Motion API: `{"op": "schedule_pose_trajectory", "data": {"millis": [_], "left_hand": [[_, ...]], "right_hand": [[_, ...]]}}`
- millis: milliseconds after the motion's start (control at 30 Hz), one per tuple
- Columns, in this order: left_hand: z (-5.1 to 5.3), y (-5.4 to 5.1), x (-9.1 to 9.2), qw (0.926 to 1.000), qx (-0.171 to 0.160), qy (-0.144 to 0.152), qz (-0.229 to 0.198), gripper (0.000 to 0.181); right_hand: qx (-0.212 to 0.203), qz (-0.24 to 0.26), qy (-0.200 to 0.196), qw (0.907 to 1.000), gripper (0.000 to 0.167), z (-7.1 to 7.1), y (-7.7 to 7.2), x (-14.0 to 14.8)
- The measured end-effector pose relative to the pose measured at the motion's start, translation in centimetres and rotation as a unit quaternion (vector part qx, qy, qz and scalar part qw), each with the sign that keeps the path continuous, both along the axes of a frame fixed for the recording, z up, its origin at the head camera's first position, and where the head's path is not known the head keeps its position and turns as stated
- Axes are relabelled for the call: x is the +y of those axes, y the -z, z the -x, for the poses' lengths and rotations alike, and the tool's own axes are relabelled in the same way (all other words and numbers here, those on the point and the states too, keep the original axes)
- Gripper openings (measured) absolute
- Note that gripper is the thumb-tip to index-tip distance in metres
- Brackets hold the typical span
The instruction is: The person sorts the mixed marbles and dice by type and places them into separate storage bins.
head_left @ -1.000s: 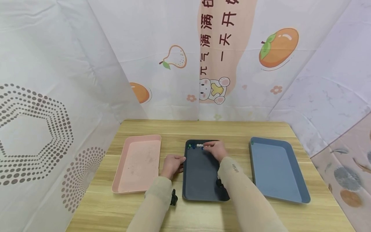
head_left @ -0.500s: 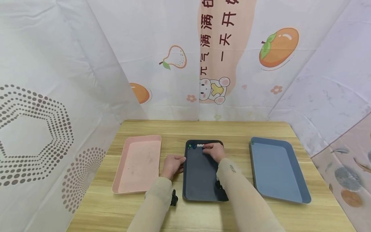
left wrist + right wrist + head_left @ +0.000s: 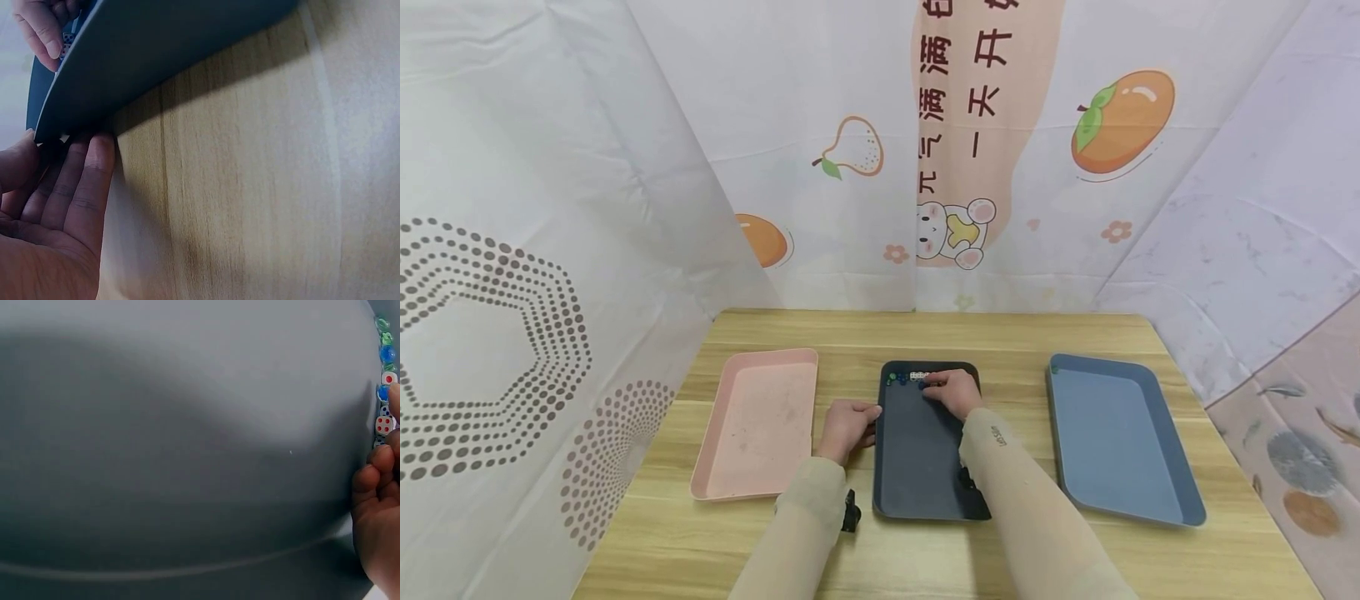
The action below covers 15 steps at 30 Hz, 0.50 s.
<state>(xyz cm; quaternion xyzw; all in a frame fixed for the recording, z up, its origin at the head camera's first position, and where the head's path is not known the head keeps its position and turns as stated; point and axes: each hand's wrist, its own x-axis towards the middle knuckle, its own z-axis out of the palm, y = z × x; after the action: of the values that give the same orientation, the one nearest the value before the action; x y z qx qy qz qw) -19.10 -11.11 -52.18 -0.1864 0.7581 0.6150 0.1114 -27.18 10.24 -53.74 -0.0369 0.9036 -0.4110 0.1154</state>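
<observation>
My left hand [image 3: 847, 427] grips the left rim of the dark grey tray [image 3: 917, 467]; in the left wrist view its thumb lies at the edge and its fingers reach below. Inside the tray's far end, my right hand [image 3: 955, 392] has its fingers bent at a row of small dice [image 3: 384, 425]. Its thumb touches or nearly touches a blue glass piece [image 3: 383, 394] beside them; whether the fingers pinch anything is partly hidden. Several green and blue glass pieces [image 3: 387, 353] continue the row toward the far left corner.
On the left stands a pink tray [image 3: 760, 425]. A blue tray [image 3: 1123, 442], with a small green piece [image 3: 1054, 368] in its far left corner, stands on the right. All sit on a wood-grain table [image 3: 1022, 333], with printed curtains behind and at the sides.
The right hand has drawn slightly nearer and its fingertips have shifted a little left along the row, with the blue glass piece at their tips. The left hand keeps its place on the rim.
</observation>
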Motion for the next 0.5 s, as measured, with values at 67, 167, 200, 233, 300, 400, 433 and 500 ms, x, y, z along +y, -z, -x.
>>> {"op": "schedule_pose_trajectory", "data": {"millis": [67,167,200,233,300,400,433,500], "left_hand": [[-0.04,-0.01,0.00,1.0000,0.002,0.001,0.002,0.024],[-0.13,-0.06,-0.01,1.0000,0.003,0.004,0.003,0.025],[-0.16,-0.08,-0.01,1.0000,0.003,0.004,0.002,0.025],[-0.18,-0.09,0.00,1.0000,0.002,0.005,0.002,0.025],[-0.19,-0.10,-0.01,1.0000,0.003,0.007,0.001,0.026],[-0.15,-0.09,-0.02,1.0000,0.003,0.007,-0.001,0.026],[-0.13,-0.10,-0.01,1.0000,0.003,0.007,-0.002,0.026],[-0.10,-0.10,0.01,1.0000,0.003,0.007,-0.004,0.026]], "right_hand": [[0.005,-0.009,-0.012,0.9999,0.028,-0.03,-0.04,-0.06],[0.005,-0.012,-0.022,0.9997,0.029,-0.02,0.03,-0.19],[0.004,-0.011,-0.023,0.9997,0.029,-0.01,0.07,-0.25],[0.002,-0.010,-0.024,0.9997,0.029,-0.02,0.13,-0.31],[0.000,-0.008,-0.029,0.9995,0.030,-0.02,0.24,-0.44],[-0.005,-0.002,-0.038,0.9993,0.030,-0.05,0.33,-0.72],[-0.007,0.001,-0.042,0.9991,0.029,-0.08,0.35,-0.81],[-0.013,0.006,-0.046,0.9988,0.029,-0.14,0.33,-0.99]]}}
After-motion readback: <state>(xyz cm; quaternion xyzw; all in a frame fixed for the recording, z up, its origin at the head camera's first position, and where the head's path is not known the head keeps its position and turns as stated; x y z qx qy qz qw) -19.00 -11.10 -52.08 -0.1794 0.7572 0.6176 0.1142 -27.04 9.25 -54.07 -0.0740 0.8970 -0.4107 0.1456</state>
